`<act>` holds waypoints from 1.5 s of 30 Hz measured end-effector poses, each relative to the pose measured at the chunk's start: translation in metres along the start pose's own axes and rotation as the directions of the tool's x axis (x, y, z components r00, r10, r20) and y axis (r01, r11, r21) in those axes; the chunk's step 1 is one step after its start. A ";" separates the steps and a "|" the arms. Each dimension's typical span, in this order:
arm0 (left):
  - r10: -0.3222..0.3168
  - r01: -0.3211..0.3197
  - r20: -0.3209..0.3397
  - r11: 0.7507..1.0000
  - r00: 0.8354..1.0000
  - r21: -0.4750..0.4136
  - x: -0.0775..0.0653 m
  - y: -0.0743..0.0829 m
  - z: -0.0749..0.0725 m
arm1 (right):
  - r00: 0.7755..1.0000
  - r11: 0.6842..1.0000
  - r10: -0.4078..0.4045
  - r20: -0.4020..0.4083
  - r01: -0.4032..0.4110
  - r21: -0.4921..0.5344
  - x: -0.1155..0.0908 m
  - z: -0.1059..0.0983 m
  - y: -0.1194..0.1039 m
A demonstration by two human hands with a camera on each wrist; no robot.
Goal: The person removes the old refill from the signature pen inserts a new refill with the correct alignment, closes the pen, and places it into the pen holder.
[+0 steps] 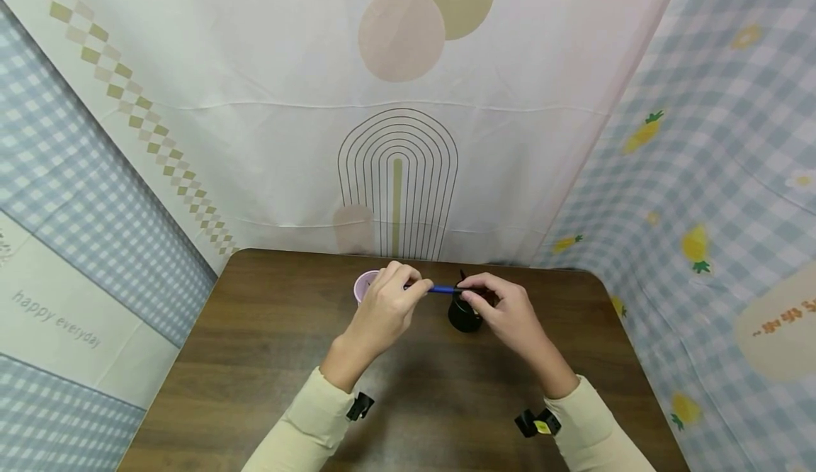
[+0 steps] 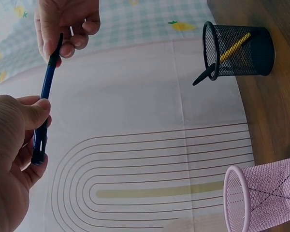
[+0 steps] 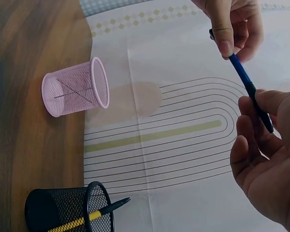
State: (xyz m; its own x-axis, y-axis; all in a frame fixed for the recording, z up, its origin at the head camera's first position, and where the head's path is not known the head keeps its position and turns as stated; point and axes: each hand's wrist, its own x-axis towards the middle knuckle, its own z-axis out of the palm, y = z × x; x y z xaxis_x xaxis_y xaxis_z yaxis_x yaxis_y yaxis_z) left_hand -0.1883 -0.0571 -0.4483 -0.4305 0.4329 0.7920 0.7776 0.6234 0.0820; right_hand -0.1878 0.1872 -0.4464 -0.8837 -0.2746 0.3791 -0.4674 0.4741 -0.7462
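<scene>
A blue pen (image 1: 441,289) with a dark grip end is stretched between both hands, above the table. My left hand (image 1: 386,307) pinches its blue barrel near one end, thumb against fingers. At the dark tip end, my right hand (image 1: 508,313) pinches it between thumb and fingers. Below the right hand stands a black mesh pen cup (image 1: 465,316). One yellow and black pen (image 2: 235,47) leans in that cup, its dark end poking past the rim. A pink mesh pen cup (image 3: 73,88) stands behind the left hand, mostly hidden by it in the head view.
The brown wooden table (image 1: 255,358) ends at a printed cloth (image 1: 280,167) hung behind it. Checked cloths (image 1: 714,146) hang at both sides. Small black cameras (image 1: 360,407) sit on the wrists over cream sleeves (image 1: 306,422).
</scene>
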 end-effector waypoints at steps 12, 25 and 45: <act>-0.006 0.006 -0.002 1.000 1.000 0.008 -0.001 0.001 0.001 | 0.996 0.998 -0.054 -0.068 0.052 -0.021 -0.001 0.005 -0.002; -0.020 0.020 -0.003 0.999 1.000 -0.026 -0.002 0.002 0.002 | 0.977 0.986 -0.167 -0.134 0.161 -0.052 -0.004 0.008 -0.001; -0.006 0.006 -0.018 1.000 1.000 -0.014 -0.001 0.003 0.000 | 0.993 0.993 -0.114 -0.022 0.114 -0.020 -0.002 -0.004 0.001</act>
State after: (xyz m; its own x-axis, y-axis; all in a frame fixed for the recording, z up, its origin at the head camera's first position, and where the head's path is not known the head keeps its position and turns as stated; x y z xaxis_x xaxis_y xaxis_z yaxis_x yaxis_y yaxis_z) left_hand -0.1860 -0.0556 -0.4492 -0.4267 0.4172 0.8024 0.7816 0.6166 0.0950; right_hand -0.1862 0.1918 -0.4455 -0.8249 -0.3082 0.4740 -0.5653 0.4566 -0.6870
